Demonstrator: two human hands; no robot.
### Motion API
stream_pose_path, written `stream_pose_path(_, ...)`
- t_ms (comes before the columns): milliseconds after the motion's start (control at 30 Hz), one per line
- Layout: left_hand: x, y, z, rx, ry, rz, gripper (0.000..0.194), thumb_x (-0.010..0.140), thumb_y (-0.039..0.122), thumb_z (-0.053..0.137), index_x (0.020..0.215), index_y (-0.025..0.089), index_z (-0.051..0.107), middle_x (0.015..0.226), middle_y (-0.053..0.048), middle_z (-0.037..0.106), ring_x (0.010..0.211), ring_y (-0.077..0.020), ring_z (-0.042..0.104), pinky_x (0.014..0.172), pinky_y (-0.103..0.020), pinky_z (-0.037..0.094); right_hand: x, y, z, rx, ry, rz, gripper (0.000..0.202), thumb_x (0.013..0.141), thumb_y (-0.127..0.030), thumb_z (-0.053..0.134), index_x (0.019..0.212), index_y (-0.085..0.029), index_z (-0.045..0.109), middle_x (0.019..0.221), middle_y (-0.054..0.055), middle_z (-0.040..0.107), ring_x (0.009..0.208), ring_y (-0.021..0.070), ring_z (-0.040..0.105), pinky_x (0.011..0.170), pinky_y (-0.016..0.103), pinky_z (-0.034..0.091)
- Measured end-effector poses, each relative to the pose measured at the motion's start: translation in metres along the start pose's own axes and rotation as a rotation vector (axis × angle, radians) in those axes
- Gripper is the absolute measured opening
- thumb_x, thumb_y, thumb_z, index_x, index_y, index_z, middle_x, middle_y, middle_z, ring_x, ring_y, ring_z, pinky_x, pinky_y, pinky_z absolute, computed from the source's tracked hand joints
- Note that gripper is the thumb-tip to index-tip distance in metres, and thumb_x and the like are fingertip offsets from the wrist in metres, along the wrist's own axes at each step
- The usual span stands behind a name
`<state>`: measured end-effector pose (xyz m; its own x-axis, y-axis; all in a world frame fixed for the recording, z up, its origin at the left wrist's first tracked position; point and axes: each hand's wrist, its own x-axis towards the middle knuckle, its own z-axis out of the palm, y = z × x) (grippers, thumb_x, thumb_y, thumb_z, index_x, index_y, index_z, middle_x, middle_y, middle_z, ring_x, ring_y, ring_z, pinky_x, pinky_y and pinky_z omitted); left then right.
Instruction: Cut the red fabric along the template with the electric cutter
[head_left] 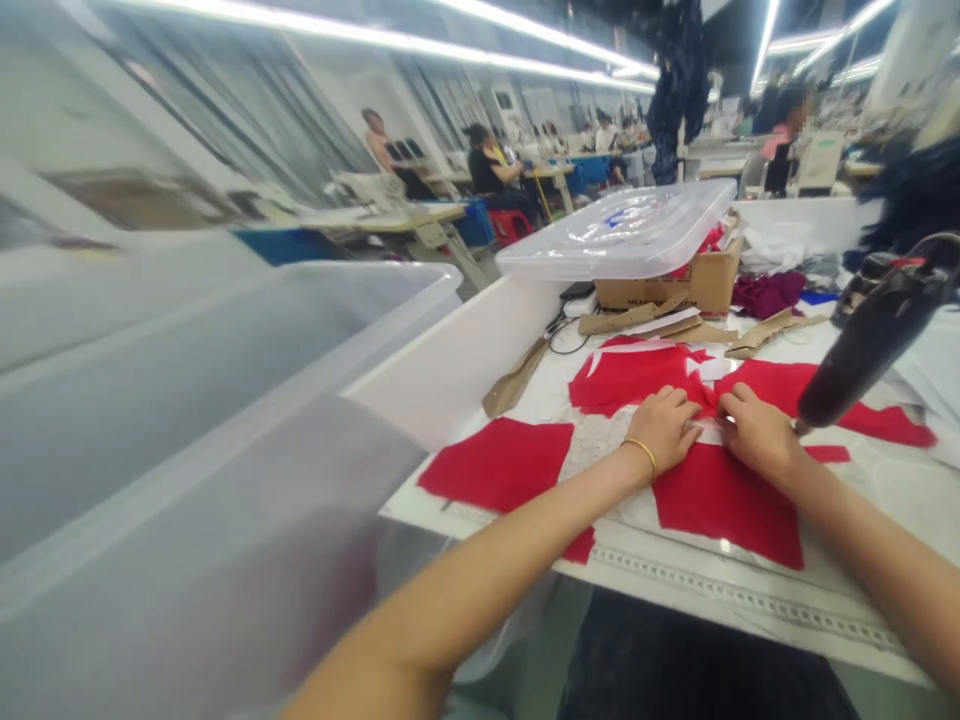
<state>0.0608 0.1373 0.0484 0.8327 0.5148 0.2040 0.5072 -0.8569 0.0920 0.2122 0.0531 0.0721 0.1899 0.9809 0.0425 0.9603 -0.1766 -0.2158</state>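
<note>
Red fabric pieces lie spread over the white table (600, 510). My left hand (664, 430), with a gold bangle at the wrist, has its fingers closed at the gathered edge of a red fabric piece (634, 380). Close beside it, my right hand (757, 432) pinches the same gathered spot, where red cloth bunches between the fingertips. Below the hands another red piece (727, 505) lies flat, partly under my right wrist. Further red cloth lies at the left (499, 465) and right (780, 380). The fingertips partly hide the gripped edges.
A dark, cylindrical tool (870, 345) hangs close to my right forearm. Behind stand a cardboard box (667, 285) and a clear plastic lid (622, 235). Brown paper strips (517, 380) lie about. A large translucent bin (225, 400) is at left; a measuring tape (720, 590) runs along the front edge.
</note>
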Motion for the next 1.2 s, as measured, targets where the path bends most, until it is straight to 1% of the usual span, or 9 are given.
stream_pose_path(100, -0.007, -0.004, -0.003, 0.028, 0.030, -0.030, 0.030, 0.095, 0.031, 0.066, 0.121, 0.016, 0.068, 0.108, -0.012, 0.064, 0.105, -0.0289, 0.057, 0.090, -0.042, 0.051, -0.015, -0.007, 0.001, -0.008, 0.040, -0.039, 0.024, 0.100, -0.019, 0.044, 0.104, -0.018, 0.067, 0.110, 0.010, 0.064, 0.064, 0.0139, 0.059, 0.052, 0.028, 0.027)
stream_pose_path(267, -0.017, -0.028, -0.014, 0.053, 0.064, -0.060, 0.008, 0.087, 0.014, 0.066, 0.093, 0.017, 0.071, 0.104, -0.012, 0.064, 0.105, -0.0296, 0.056, 0.088, -0.043, 0.049, -0.053, -0.002, -0.001, 0.069, 0.242, -0.223, 0.023, 0.100, -0.023, 0.040, 0.087, -0.020, 0.060, 0.091, 0.006, 0.063, 0.059, 0.0138, 0.057, 0.049, 0.026, 0.032)
stream_pose_path(400, -0.041, -0.052, -0.029, 0.035, 0.087, -0.075, 0.015, 0.084, 0.008, 0.061, 0.088, 0.016, 0.072, 0.099, -0.012, 0.066, 0.098, -0.0284, 0.058, 0.085, -0.043, 0.051, -0.084, 0.016, -0.009, 0.239, 0.433, -0.320, 0.021, 0.099, -0.024, 0.043, 0.082, -0.022, 0.054, 0.081, 0.004, 0.063, 0.059, 0.0144, 0.060, 0.052, 0.025, 0.043)
stream_pose_path(533, -0.082, -0.048, -0.055, -0.068, 0.068, -0.015, 0.025, 0.083, 0.006, 0.055, 0.092, 0.019, 0.075, 0.095, -0.009, 0.070, 0.093, -0.0242, 0.062, 0.086, -0.039, 0.054, -0.116, 0.045, -0.021, 0.440, 0.271, -0.239, 0.022, 0.097, -0.034, 0.050, 0.080, -0.024, 0.060, 0.065, 0.000, 0.060, 0.050, 0.0138, 0.054, 0.049, 0.026, 0.045)
stream_pose_path(667, -0.114, -0.018, -0.099, -0.683, -0.187, -0.091, 0.021, 0.090, 0.020, 0.057, 0.097, 0.021, 0.077, 0.089, -0.004, 0.074, 0.083, -0.0187, 0.066, 0.080, -0.031, 0.054, -0.144, 0.076, -0.041, 0.694, -0.060, 0.005, 0.042, 0.086, -0.062, 0.064, 0.067, -0.025, 0.061, 0.060, 0.002, 0.058, 0.051, 0.0165, 0.053, 0.048, 0.029, 0.045)
stream_pose_path(800, -0.113, 0.000, -0.124, -1.076, -0.555, -0.220, 0.025, 0.084, 0.040, 0.073, 0.079, 0.016, 0.074, 0.069, -0.001, 0.067, 0.065, -0.0133, 0.058, 0.064, -0.024, 0.047, -0.152, 0.091, -0.057, 0.890, -0.071, 0.212, 0.051, 0.072, -0.075, 0.072, 0.058, -0.027, 0.058, 0.055, 0.002, 0.050, 0.050, 0.0175, 0.045, 0.044, 0.031, 0.036)
stream_pose_path(900, -0.096, -0.001, -0.107, -1.087, -0.554, -0.271, 0.033, 0.081, 0.047, 0.074, 0.076, 0.014, 0.072, 0.067, 0.000, 0.064, 0.063, -0.0116, 0.053, 0.060, -0.022, 0.043, -0.142, 0.093, -0.053, 0.718, -0.065, 0.170, 0.049, 0.073, -0.073, 0.068, 0.058, -0.027, 0.061, 0.055, 0.004, 0.055, 0.050, 0.0189, 0.049, 0.048, 0.032, 0.040)
stream_pose_path(1033, -0.072, -0.008, -0.059, -0.820, -0.407, -0.261, 0.036, 0.083, 0.048, 0.072, 0.069, 0.015, 0.067, 0.064, 0.002, 0.060, 0.062, -0.0120, 0.051, 0.061, -0.023, 0.042, -0.120, 0.094, -0.034, 0.429, 0.190, 0.170, 0.035, 0.076, -0.059, 0.062, 0.063, -0.027, 0.062, 0.048, 0.000, 0.055, 0.043, 0.0169, 0.049, 0.047, 0.031, 0.039)
stream_pose_path(1200, -0.052, -0.011, -0.021, -0.488, -0.202, -0.215, 0.036, 0.083, 0.042, 0.075, 0.062, 0.019, 0.057, 0.068, 0.001, 0.060, 0.070, -0.0159, 0.053, 0.066, -0.027, 0.042, -0.096, 0.099, -0.031, 0.266, 0.116, 0.237, 0.020, 0.074, -0.036, 0.064, 0.058, -0.025, 0.057, 0.050, -0.001, 0.058, 0.044, 0.0163, 0.054, 0.047, 0.028, 0.037)
